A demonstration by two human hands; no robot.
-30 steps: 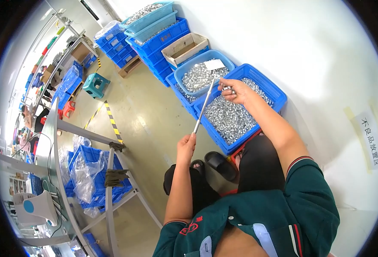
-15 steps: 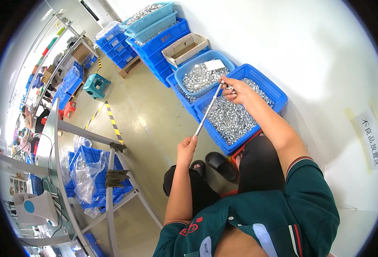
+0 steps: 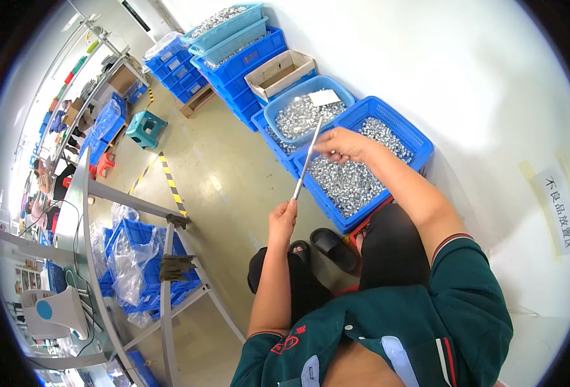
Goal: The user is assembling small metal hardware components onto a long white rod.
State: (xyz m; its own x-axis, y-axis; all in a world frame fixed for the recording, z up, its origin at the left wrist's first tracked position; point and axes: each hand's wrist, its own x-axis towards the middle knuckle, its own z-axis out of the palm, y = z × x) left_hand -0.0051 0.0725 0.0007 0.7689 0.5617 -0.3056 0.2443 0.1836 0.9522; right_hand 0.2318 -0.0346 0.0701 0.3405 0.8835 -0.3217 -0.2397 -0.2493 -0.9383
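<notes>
Thin rod [image 3: 307, 161]: bright smooth metal. Blue crate [image 3: 420, 138]: perforated plastic, heaped with shiny metal parts [image 3: 346, 180]. Box [image 3: 278, 72]: matt cardboard. Floor [image 3: 227, 180]: glossy, smooth. Green sleeve [image 3: 465, 303]: matt cloth.

Bright, even indoor light is washing out the white wall [image 3: 440, 58] at 1 o'clock. Soft shadows are falling under the blue crates [image 3: 362, 161]. Fisheye is bending edges; black vignette is ringing the frame. Focus is staying sharp centrally.

Right hand [image 3: 343, 145] shifted slightly left along thin metal rod [image 3: 307, 160], rod now steeper; left hand [image 3: 283, 216] barely moved.
</notes>
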